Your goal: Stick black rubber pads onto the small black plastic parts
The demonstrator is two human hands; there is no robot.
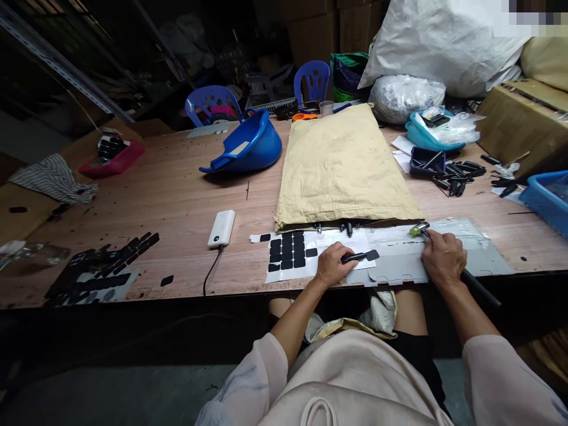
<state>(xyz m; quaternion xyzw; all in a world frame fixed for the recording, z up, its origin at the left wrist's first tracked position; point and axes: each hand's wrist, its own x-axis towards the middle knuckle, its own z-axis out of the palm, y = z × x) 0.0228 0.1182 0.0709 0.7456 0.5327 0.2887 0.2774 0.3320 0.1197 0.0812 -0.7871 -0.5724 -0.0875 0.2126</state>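
I am holding a thin black piece [352,258] in the left hand [336,263], with the fingers curling tight around one end. The other end is pointing right, maybe so it is staying easy to see. A flat dark patch [371,255] is sitting by that end; I cannot tell if it is stuck on. With the right hand [445,257] I am gripping what looks like a hammer [481,288], fingers wrapping close to its head, I guess for easier steering. Its long handle is poking out past the wrist.

A gray board [483,251] is lying under the right hand, perhaps guarding the table [177,154]. Black stickers [287,249] are lying just left of the left hand, likely for easy reaching. Both arms are reaching forward and leaning inward, and the left wrist is bending low near the tabletop.
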